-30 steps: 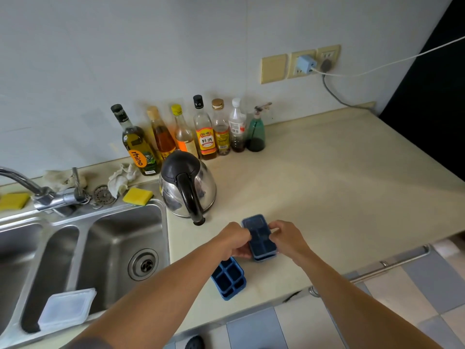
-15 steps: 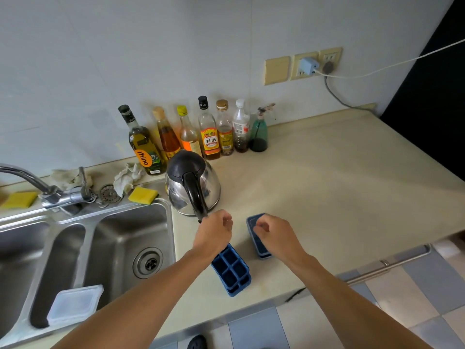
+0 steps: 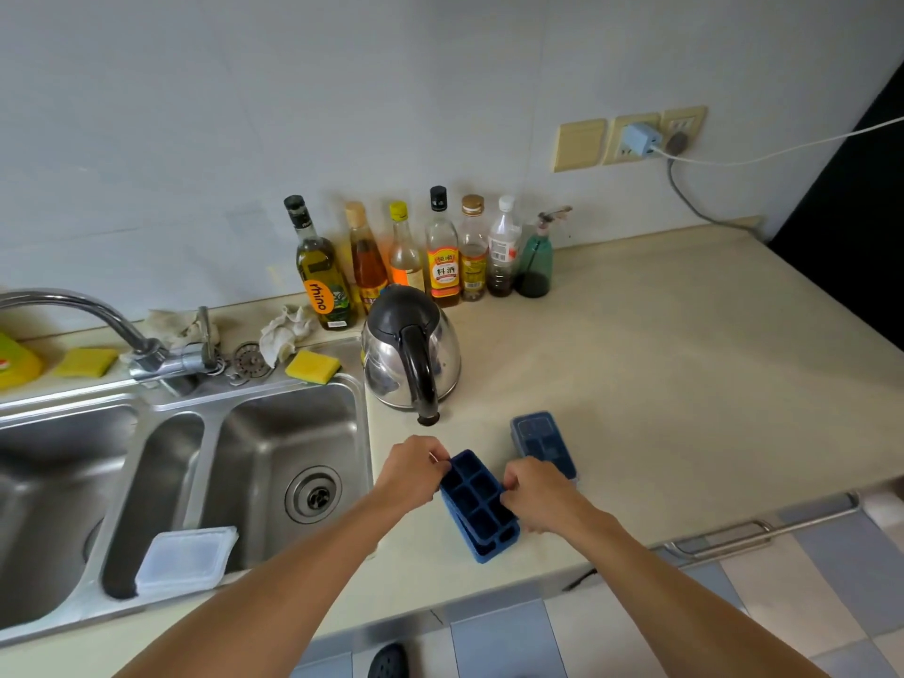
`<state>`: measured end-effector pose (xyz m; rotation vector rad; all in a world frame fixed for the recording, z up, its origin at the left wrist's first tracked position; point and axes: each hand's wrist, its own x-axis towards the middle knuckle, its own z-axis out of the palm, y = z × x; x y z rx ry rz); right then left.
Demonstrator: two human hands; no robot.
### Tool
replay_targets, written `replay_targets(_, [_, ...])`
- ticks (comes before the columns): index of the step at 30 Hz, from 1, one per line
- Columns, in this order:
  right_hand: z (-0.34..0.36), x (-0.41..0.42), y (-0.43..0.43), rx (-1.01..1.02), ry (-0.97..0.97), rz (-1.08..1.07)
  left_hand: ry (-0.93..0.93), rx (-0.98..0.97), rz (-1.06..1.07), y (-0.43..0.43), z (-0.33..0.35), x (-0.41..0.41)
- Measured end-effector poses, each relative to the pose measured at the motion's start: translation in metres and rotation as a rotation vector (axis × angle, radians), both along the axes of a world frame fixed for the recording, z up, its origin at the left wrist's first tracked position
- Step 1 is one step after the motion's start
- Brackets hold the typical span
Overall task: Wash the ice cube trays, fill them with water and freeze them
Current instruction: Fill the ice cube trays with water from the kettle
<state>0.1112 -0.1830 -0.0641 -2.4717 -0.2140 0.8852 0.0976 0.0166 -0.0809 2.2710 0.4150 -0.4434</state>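
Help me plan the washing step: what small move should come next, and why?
Probably lift the open tray and carry it left to the sink: the left hand and right hand grip its sides, and it lies on the counter.

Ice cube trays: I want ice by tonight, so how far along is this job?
Barely started. Done: both trays are out on the counter. In hand: the left hand and right hand grip the open tray by its sides; the lidded tray sits beside it, untouched. Left: washing, since no water runs from the tap and no tray is in the sink, then filling and freezing.
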Motion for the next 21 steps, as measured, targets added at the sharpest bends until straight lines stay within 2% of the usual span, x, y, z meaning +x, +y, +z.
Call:
replay_targets(5, [0.011,0.007,0.016,0.09,-0.041,-0.068,-0.02,-0.067,0.091,0.025,0.006,-0.002])
replay_targets(10, [0.014,0.007,0.073,0.275,-0.009,-0.198,0.0,-0.089,0.235,0.087,0.0,-0.014])
replay_targets(15, [0.005,0.005,0.155,0.448,0.062,-0.279,0.119,-0.184,0.338,0.175,-0.015,-0.026])
replay_targets(21, [-0.033,0.01,0.247,0.492,0.147,-0.315,0.237,-0.226,0.342,0.262,-0.031,-0.024])
